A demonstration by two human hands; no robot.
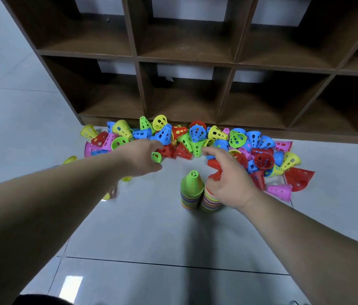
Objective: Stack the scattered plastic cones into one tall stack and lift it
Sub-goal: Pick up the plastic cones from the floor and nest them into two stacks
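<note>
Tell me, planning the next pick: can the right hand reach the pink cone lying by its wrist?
Probably yes: the pink cone lies uncovered on the floor beside the right hand, which seems to grip a red cone.

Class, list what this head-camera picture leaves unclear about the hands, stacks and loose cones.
All in the head view:
top of the right stack: behind the right hand; whether that hand grips the red cone unclear.
left hand: blurred; its hold on the small green cone unclear.
yellow cone: blurred, partly under the left forearm.
green-topped stack: rims too fine to count.
</note>
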